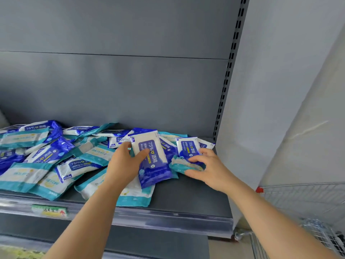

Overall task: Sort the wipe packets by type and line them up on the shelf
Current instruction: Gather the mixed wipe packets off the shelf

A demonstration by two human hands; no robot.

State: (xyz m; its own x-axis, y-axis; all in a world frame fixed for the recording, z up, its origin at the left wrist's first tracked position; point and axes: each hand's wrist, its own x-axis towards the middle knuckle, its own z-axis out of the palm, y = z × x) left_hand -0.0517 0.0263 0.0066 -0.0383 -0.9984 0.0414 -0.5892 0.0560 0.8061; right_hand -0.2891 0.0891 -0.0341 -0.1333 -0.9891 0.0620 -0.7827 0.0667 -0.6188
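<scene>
Left hand: my left hand (pixel 127 165) grips a blue packet (pixel 152 161) at the centre of the frame. The thumb lies across its printed front and the fingers are curled behind it. The packet is tilted up off the shelf, its lower end over the packets beneath.

Right hand: my right hand (pixel 207 165), right of centre, is curled round a teal packet (pixel 182 165), fingers on top and thumb below. The fingertips also touch the lower edge of a small blue packet (pixel 187 146) standing just behind.

Shelf: the grey metal shelf (pixel 196 197) carries all the packets. Its right front part is bare.

Heap: the heap (pixel 56 157) of blue and teal packets fills the left and middle of the shelf, mixed and overlapping at all angles.

Right end: a few blue packets lean by the slotted upright (pixel 228 75), just behind my right hand.

Writing: the blue packets read "75%", "Alcohol wipes" and "酒精". The print on the teal ones is too blurred to read.

Price tag: a green and yellow tag (pixel 49 211) sits in the clear front strip at lower left. Its text is unreadable.

Cart: a wire cart (pixel 308 200) stands at lower right. It holds something clear-wrapped that I cannot make out.
</scene>
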